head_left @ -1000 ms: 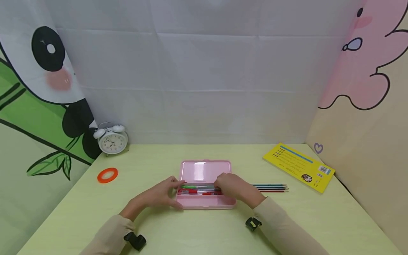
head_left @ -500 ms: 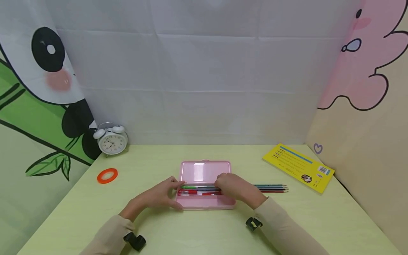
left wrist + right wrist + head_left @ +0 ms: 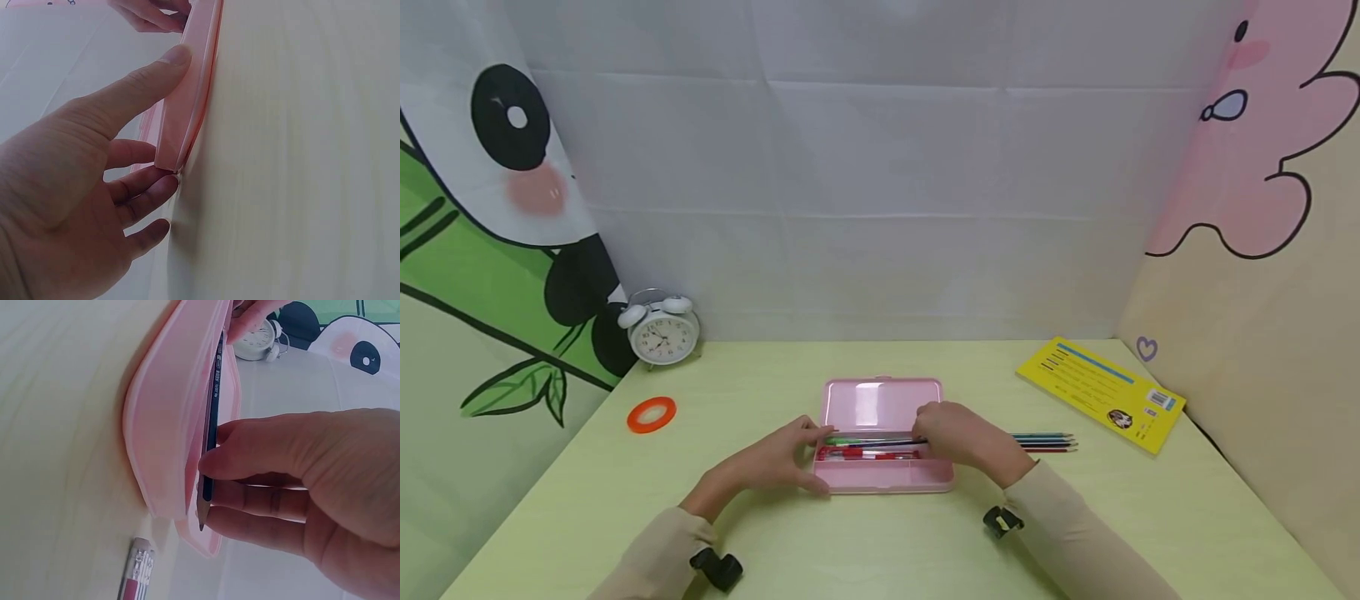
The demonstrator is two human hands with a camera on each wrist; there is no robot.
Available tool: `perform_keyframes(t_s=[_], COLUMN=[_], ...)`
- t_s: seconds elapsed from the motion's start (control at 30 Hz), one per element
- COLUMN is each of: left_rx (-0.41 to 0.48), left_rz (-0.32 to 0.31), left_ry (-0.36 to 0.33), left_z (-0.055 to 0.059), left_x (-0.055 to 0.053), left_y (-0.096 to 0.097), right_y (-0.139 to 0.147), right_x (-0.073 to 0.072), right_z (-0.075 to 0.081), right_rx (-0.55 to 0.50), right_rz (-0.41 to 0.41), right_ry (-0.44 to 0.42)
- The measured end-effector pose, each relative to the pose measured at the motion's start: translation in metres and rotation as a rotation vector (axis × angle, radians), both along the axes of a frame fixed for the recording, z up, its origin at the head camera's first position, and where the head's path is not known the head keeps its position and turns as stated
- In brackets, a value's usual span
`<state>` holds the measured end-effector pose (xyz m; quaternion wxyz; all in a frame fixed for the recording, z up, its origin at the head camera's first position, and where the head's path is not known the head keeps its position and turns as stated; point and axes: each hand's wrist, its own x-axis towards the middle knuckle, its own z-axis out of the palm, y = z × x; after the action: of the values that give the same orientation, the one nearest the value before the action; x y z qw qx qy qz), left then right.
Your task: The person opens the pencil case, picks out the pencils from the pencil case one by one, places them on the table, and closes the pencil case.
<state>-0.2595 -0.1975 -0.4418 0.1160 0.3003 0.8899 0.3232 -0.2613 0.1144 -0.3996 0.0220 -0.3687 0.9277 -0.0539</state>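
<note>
A pink pencil case point(image 3: 887, 477) lies on the table with its lid raised at the back. My left hand point(image 3: 775, 458) holds its left end; in the left wrist view the thumb presses the front wall and fingers curl at the end. Over the case's right half, my right hand point(image 3: 966, 440) pinches a dark pencil point(image 3: 214, 403) near its sharpened tip, which points right. The pencil slants along the case's opening. Red pens point(image 3: 865, 455) and a green-ended pencil or pen point(image 3: 842, 440) lie inside the case. Part of the contents is hidden behind the right hand.
Several pencils point(image 3: 1048, 440) lie on the table right of the case, tips to the right; one eraser end point(image 3: 139, 569) shows in the right wrist view. A yellow book point(image 3: 1097, 396) lies back right, an orange ring point(image 3: 636, 420) left, and a white alarm clock point(image 3: 664, 337) back left.
My right hand has shifted slightly right and up, and the dark pencil now shows apart from the others in the case. My left hand stays at the case's left end.
</note>
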Motion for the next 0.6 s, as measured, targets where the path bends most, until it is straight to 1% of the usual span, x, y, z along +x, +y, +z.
perform_keyframes(t_s=[0.23,0.43,0.5,0.6], left_rx=[0.021,0.018,0.018,0.018], left_rz=[-0.007,-0.005,-0.004,-0.004], left_ry=[-0.003,0.000,0.001,0.003], left_z=[0.000,0.001,0.001,0.000], left_x=[0.000,0.001,0.001,0.001], left_y=[-0.001,-0.001,-0.001,-0.001], right_y=[0.004,0.011,0.013,0.017], right_x=[-0.001,-0.001,-0.002,-0.002], right_z=[0.004,0.004,0.004,0.004], right_rx=[-0.016,-0.021,-0.014,0.003], right_rz=[0.002,0.006,0.012,0.015], right_ry=[-0.014,-0.035,-0.026,0.017])
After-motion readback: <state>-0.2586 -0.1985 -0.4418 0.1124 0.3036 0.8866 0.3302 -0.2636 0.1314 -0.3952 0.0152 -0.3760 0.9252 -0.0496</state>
